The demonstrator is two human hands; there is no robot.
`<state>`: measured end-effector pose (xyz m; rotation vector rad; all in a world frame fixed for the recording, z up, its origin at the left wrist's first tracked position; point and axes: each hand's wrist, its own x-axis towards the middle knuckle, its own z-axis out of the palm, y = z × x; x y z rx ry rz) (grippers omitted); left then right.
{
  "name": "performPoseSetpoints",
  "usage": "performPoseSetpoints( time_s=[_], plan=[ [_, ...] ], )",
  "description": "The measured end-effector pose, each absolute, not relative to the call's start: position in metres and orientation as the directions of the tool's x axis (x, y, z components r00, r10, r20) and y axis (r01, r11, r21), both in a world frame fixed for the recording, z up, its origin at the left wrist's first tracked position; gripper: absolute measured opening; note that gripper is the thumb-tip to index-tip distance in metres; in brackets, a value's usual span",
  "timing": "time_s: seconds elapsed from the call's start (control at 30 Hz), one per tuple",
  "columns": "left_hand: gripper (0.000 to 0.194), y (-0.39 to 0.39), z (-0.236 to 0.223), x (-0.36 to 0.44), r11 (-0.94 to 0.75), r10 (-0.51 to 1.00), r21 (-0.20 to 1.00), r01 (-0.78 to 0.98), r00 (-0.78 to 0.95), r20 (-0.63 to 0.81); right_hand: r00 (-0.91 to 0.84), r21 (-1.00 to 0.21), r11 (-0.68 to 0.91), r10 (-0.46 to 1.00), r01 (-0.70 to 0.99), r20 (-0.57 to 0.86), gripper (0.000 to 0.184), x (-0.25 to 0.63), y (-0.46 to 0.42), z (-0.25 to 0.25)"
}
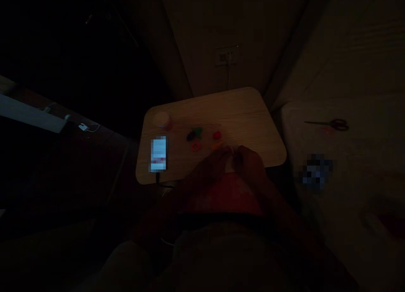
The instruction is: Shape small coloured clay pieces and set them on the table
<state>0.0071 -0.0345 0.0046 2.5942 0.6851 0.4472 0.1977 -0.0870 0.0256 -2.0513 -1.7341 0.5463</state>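
Note:
In dim light, my left hand (219, 160) and my right hand (249, 160) meet over the near edge of a small wooden table (234, 108). Both have their fingers drawn together around a small pale thing (232, 150), too dark and small to name. Just beyond my left hand lies an orange piece (217, 146). A round red piece (217, 135) is a little farther back. To the left are a red-orange ring (195, 146), a green piece (198, 132) and a black piece (190, 136); their kinds are unclear.
On the table's left side are a lit phone (158, 154), its screen blurred, and a round tub with a pale lid (162, 120). Scissors (337, 124) lie on a pale surface at right, near a pixelated dark item (317, 172). A wall socket (228, 56) holds a plugged cable.

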Motion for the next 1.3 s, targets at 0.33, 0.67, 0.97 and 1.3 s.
performPoseSetpoints(
  time_s=[0.33, 0.67, 0.97, 1.3],
  plan=[
    [0.060, -0.031, -0.004, 0.006, -0.835, 0.473, 0.421, 0.355, 0.854, 0.218, 0.279, -0.527, -0.258, 0.959, 0.809, -0.042, 0.016, 0.204, -0.090, 0.030],
    [0.059, -0.034, -0.002, 0.008, -0.801, 0.531, 0.435, 0.412, 0.824, 0.197, 0.390, -0.519, -0.370, 0.918, 0.770, -0.075, 0.025, 0.212, -0.098, 0.039],
    [0.056, -0.038, 0.004, 0.005, -0.787, 0.559, 0.446, 0.426, 0.798, 0.224, 0.254, -0.518, -0.191, 0.966, 0.834, 0.052, 0.031, 0.226, -0.082, 0.030],
    [0.048, -0.039, 0.007, 0.004, -0.804, 0.565, 0.393, 0.447, 0.780, 0.269, 0.262, -0.375, -0.264, 0.963, 0.889, -0.058, 0.027, 0.218, -0.074, 0.034]
  ],
)
